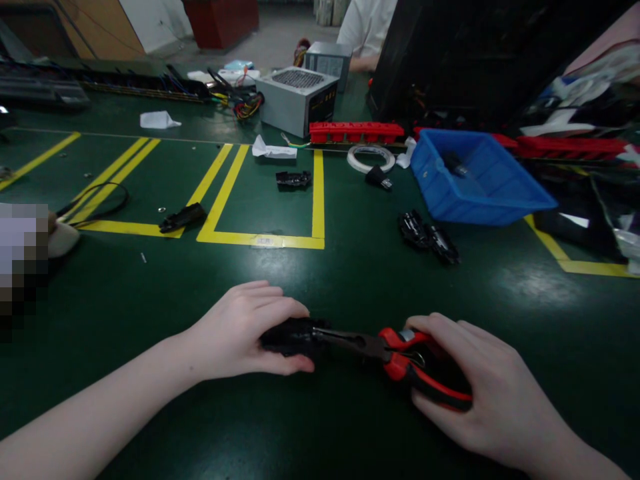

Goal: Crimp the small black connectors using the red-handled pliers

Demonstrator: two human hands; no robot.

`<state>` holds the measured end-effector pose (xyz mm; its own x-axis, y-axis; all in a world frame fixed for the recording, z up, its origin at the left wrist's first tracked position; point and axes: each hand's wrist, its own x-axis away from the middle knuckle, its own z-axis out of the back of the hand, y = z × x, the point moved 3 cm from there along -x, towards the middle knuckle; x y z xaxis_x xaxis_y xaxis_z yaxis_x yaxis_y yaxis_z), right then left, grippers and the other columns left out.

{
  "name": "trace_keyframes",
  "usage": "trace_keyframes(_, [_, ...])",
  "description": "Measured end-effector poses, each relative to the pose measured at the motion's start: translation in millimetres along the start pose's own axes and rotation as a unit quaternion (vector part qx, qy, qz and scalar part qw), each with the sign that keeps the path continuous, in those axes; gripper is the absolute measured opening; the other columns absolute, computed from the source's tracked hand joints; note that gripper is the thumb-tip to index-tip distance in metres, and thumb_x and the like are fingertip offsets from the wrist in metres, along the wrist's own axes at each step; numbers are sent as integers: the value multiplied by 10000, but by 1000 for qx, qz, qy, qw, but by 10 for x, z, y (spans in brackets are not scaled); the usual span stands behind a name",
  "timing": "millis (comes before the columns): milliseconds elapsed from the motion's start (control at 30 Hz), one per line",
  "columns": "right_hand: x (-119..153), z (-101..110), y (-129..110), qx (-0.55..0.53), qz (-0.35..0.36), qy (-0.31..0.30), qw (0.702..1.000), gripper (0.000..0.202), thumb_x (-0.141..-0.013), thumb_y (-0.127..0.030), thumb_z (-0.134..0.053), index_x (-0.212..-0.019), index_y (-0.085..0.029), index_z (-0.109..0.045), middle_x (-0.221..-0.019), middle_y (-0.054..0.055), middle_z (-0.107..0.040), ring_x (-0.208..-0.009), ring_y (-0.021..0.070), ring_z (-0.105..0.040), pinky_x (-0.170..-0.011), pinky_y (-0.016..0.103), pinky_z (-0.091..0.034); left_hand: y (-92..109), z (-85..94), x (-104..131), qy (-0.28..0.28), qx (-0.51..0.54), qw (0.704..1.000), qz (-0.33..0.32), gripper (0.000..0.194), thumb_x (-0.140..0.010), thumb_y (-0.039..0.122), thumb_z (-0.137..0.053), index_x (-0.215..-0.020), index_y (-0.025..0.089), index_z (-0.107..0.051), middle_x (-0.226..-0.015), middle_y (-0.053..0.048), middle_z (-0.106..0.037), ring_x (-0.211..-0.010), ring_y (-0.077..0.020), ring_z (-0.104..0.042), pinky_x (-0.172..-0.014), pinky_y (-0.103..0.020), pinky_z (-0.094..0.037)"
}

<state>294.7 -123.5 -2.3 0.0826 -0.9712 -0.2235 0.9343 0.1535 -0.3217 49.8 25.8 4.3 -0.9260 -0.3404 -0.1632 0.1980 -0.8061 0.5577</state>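
Observation:
My left hand (253,327) is closed around a black plastic part (295,337) held low over the green table. Red-and-black needle-nose pliers (367,345) are in my right hand (480,380), with their handles spread a little. The pliers' jaw tips meet the right end of the black part; whether they grip anything there is too dark to tell. Beyond my hands lie similar black parts: a pair (427,237) to the right, one (293,180) inside a yellow-taped rectangle, and another (183,218) on the left.
A blue bin (480,210) with a dark item inside stands at the right, near a tape roll (371,160) and a small black connector (379,179). Behind are red plastic strips (356,132) and a grey power supply (295,100). Another person's sleeve (367,27) shows at the back.

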Motion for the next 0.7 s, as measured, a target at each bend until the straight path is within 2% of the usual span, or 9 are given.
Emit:
trace_keyframes(200, [6, -15, -7, -7, 3, -10, 1000, 486, -721, -340, -615, -1191, -239, -544, -982, 70, -707, -735, 222, -664, -631, 376, -548, 5, 6, -5, -16, 26, 999, -22, 488, -956, 605, -459, -942, 169, -678, -737, -17, -646, -659, -137, -565, -620, -281, -390])
trace_keyframes(433, [14, -9, -44, -2, 15, -10, 1000, 465, -733, -340, -606, -1178, -242, -515, -968, 65, -700, -713, 219, -658, -581, 358, -540, -4, 40, -24, -45, 72, 996, -8, 576, -1007, 580, -340, -790, 174, -686, -668, -2, -617, -609, -125, -522, -635, -292, -372])
trace_keyframes(700, [-18, -13, -51, -36, -44, 22, 998, 384, -790, -307, -547, -1171, -269, -512, -994, 53, -676, -814, 235, -683, -674, 388, -559, 0, 43, -32, -39, 74, 996, -4, 520, -984, 586, -401, -873, 168, -689, -728, -11, -634, -670, -133, -556, -652, -286, -397])
